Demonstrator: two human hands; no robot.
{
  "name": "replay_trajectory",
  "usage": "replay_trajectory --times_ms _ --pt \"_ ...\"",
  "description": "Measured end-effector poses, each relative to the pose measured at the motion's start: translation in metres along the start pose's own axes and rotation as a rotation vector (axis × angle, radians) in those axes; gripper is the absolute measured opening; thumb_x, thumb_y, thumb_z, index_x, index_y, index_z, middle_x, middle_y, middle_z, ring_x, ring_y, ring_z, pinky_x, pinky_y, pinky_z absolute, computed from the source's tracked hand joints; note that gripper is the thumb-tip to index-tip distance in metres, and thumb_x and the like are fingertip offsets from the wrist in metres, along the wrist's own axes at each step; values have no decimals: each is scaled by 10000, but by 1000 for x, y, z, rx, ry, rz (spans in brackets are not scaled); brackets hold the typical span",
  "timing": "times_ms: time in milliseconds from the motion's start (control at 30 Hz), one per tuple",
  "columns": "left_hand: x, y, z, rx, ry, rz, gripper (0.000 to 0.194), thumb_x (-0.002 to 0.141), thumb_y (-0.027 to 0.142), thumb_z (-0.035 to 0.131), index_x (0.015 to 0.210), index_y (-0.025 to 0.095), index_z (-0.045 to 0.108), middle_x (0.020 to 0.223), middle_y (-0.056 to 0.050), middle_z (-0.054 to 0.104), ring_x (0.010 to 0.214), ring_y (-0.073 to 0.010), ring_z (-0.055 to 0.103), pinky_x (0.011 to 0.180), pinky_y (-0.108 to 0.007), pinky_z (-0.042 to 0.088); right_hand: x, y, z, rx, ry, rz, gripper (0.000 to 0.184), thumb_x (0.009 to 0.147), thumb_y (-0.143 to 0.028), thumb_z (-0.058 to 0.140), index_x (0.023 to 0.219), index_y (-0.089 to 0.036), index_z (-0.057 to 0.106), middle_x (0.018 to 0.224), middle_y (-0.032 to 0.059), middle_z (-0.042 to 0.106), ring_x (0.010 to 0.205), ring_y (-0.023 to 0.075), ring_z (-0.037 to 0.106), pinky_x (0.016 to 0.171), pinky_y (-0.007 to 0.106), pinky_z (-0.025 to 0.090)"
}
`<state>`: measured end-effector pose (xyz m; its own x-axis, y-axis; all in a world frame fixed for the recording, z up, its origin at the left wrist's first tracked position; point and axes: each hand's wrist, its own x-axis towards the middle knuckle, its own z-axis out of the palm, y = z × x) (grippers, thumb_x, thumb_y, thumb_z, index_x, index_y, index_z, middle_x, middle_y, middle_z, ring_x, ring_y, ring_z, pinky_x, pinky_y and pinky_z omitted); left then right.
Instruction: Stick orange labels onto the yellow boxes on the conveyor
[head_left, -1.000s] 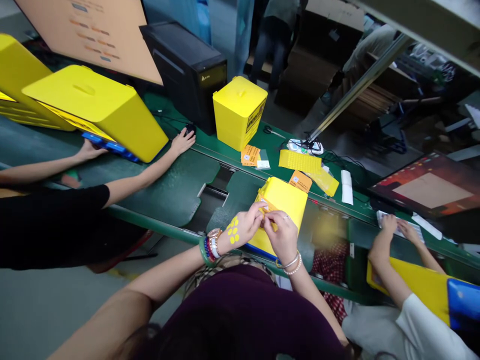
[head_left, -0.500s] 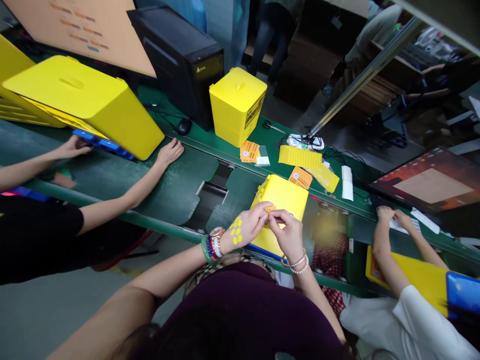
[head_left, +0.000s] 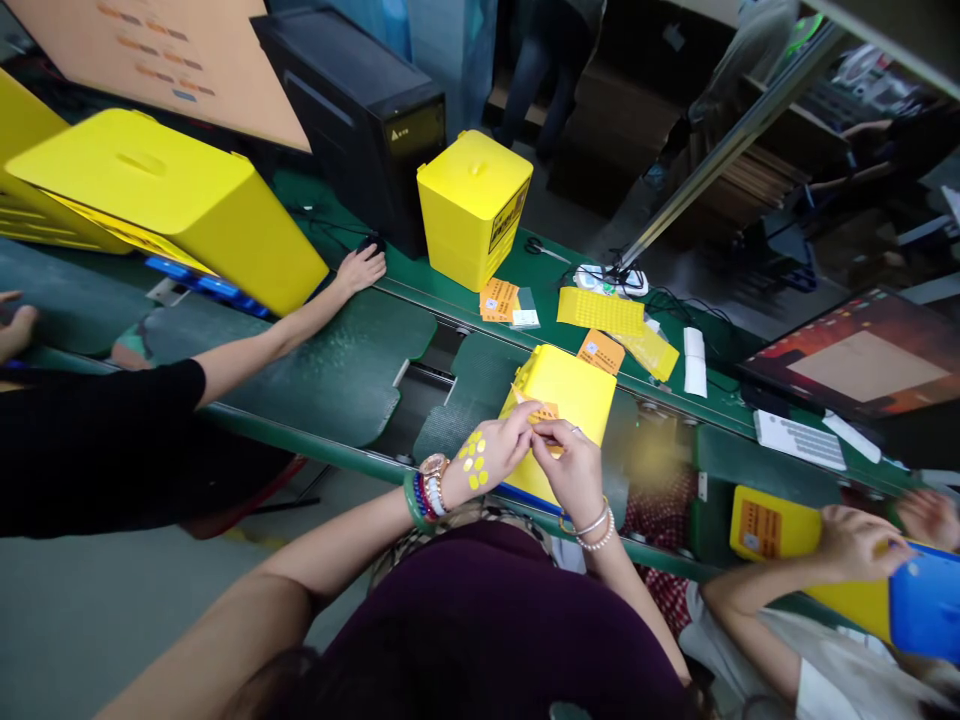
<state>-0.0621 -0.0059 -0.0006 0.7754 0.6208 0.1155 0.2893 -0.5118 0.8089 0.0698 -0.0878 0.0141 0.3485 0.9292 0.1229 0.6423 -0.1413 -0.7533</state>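
One head view, from just above the shirt, facing forward and down. Left hand and right hand close, mid-view. View rolled: bench slants down rightward. Reaches cardboard stack, far side.

I counted five yellow bins: two at the left of the frame, one upper centre, one under my two hands, one lower right; also two monitors, one computer tower, one keyboard, one pair of scissors.
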Motion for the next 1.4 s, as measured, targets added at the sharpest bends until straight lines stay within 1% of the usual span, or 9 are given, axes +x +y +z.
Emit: replay_trajectory --times_ms 267,567,733,933,1100,1167,1267,1333,1400 --pt "-1 -8 -2 -126 2 -135 401 895 226 454 1295 205 449 722 44 656 633 -117 629 647 -221 460 6 17 1 448 27 349 193 769 -373 666 774 -181 695 755 24 714 668 153 651 668 286 550" --pt "-39 -106 1 -370 44 -463 344 814 255 482 1146 178 528 683 33 661 578 -129 622 649 -250 506 19 75 -13 762 388 573 233 650 -354 737 733 -162 634 663 -5 635 625 121 600 647 280 518" --pt "-62 -160 20 -88 -79 -765 148 825 225 444 927 181 543 722 4 679 628 -125 655 670 -218 493 21 90 -37 750 551 484 220 705 -386 669 762 -192 583 675 -9 612 624 133 599 646 309 522" --pt "-80 -193 29 89 -182 -943 268 805 174 511 1069 127 515 757 -67 692 718 -207 688 728 -292 499 16 87 -57 656 625 512 205 732 -360 684 827 -197 605 666 6 615 566 146 589 558 311 503" --pt "-66 -163 18 169 -135 -862 429 838 339 573 1185 92 516 1117 -217 641 1152 -338 579 971 -425 428 9 53 -37 480 638 356 181 777 -357 666 827 -185 639 716 16 654 638 158 616 643 326 523" --pt "-49 -128 13 -101 -64 -703 492 894 441 505 1277 134 497 1215 -187 616 1194 -296 557 1003 -403 423 5 33 -21 348 560 247 148 806 -340 646 806 -193 660 770 35 682 736 180 638 726 347 529" --pt "-20 -68 8 -888 -57 -498 567 955 564 311 1365 203 462 1273 -147 611 1154 -243 594 954 -399 482 0 7 6 217 237 47 129 858 -287 591 828 -222 698 873 52 712 862 195 651 828 361 519" --pt "-8 -37 6 -1193 -74 -482 574 965 566 287 1349 190 489 1275 -145 616 1147 -237 597 947 -393 499 -1 -2 18 167 -11 -91 157 885 -264 558 925 -247 709 977 52 716 944 192 648 885 365 509" --pt "-3 -21 5 -1307 -28 -520 525 969 523 344 1334 180 501 1301 -142 602 1165 -240 586 952 -390 509 -2 2 22 160 -51 -91 187 890 -279 560 1012 -254 700 1059 57 703 1020 195 631 938 375 491"
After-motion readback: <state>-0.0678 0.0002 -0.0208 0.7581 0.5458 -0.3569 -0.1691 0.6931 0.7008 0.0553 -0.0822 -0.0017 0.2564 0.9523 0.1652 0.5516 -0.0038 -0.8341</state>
